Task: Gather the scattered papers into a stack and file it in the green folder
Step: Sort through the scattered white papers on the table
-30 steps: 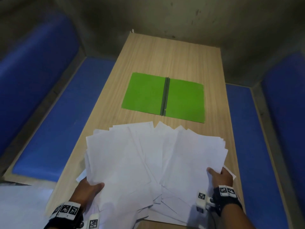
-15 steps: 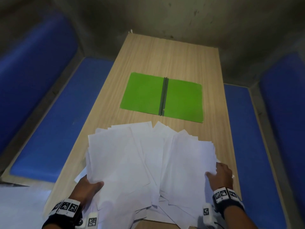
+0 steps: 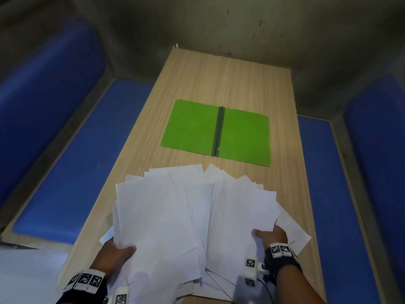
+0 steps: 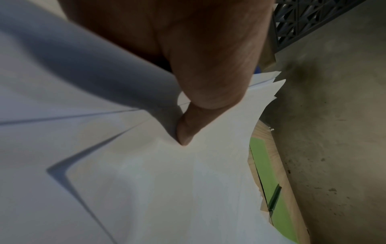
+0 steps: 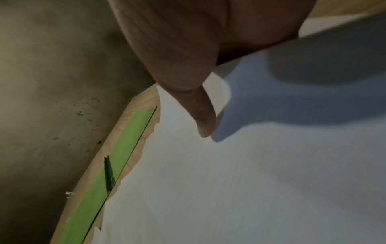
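Several white papers (image 3: 192,213) lie fanned out on the near half of the wooden table (image 3: 223,80). My left hand (image 3: 116,253) grips the fan's left edge, thumb (image 4: 185,132) on top and fingers hidden beneath the sheets. My right hand (image 3: 270,236) grips the right edge the same way, thumb (image 5: 203,120) pressing on the top sheet. The green folder (image 3: 215,131) lies open and flat beyond the papers, with a dark spine clip (image 3: 218,130) down its middle. It shows in the wrist views as a green folder (image 4: 269,184) strip and a green folder (image 5: 117,156) strip.
Blue cushioned benches (image 3: 72,150) run along both sides of the table, the right bench (image 3: 341,194) close to the table edge. A grey concrete wall (image 3: 219,23) stands behind the far end. Bare tabletop shows beyond the folder.
My right hand has slid inward along the right edge, pushing the right-hand sheets leftward so the fan is narrower. The left hand has kept its hold.
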